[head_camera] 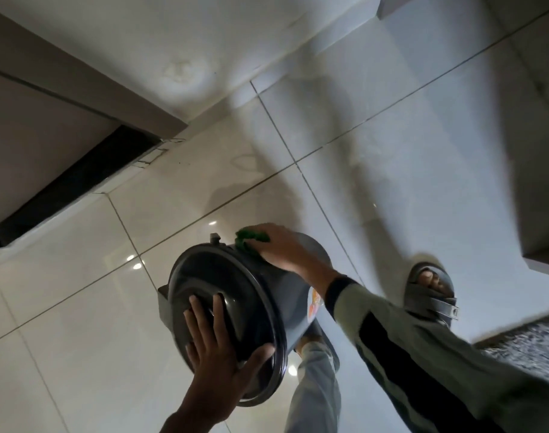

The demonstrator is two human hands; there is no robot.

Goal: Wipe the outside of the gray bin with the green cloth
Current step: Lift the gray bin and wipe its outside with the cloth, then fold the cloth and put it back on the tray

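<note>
The gray bin (293,296) is round, with a dark lid (223,292), and it leans tilted with the lid turned toward me, low in the middle of the head view. My left hand (218,364) lies flat on the lid with fingers spread, steadying the bin. My right hand (281,245) presses the green cloth (248,240) against the bin's upper side wall, just behind the rim. Only a bunched edge of the cloth shows past my fingers. A colourful sticker (315,303) is on the bin's side under my right wrist.
Glossy white floor tiles (391,151) surround the bin. My sandalled foot (430,289) stands to the right and my trouser leg (316,389) is under the bin. A wall base and a dark gap (79,182) lie at the left; a speckled counter edge (529,345) at the right.
</note>
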